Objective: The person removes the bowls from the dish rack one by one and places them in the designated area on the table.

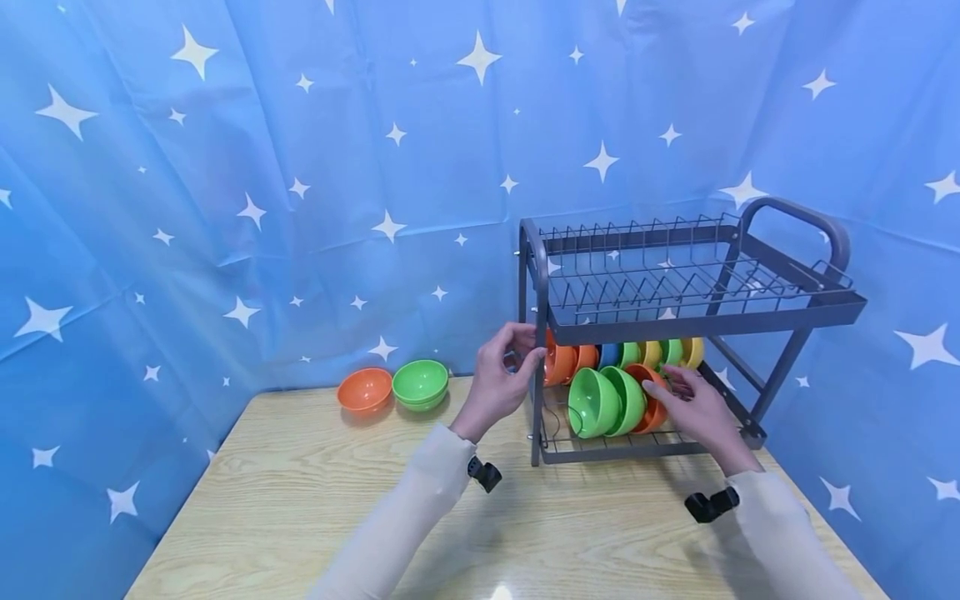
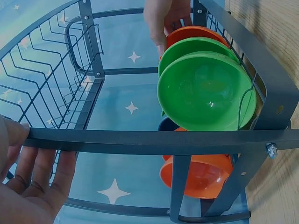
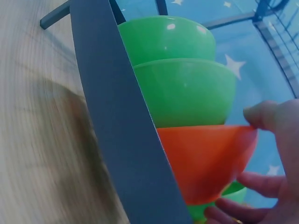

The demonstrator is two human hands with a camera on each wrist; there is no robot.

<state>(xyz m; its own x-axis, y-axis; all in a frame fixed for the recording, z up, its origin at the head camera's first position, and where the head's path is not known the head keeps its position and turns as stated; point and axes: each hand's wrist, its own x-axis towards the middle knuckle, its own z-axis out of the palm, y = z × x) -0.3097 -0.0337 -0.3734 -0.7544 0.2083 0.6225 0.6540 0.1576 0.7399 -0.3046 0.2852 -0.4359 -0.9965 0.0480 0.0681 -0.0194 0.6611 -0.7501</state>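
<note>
A grey two-tier dish rack (image 1: 705,315) stands on the wooden table (image 1: 300,500). My left hand (image 1: 521,354) grips the rack's front left post just under the top tier; in the left wrist view the left hand (image 2: 28,154) has its thumb on the frame bar (image 2: 154,141) and its fingers beneath it. The lower tier holds two green bowls (image 1: 592,402) on edge and an orange bowl (image 1: 654,408) behind them. My right hand (image 1: 675,392) holds that orange bowl (image 3: 210,158), thumb on its rim and fingers curled at its lower edge. The top tier is empty.
A back row of orange, blue, green and yellow bowls (image 1: 622,354) stands in the lower tier. An orange bowl (image 1: 365,389) and a green bowl (image 1: 420,383) sit on the table left of the rack. A blue star-printed cloth (image 1: 225,208) hangs behind and at the sides.
</note>
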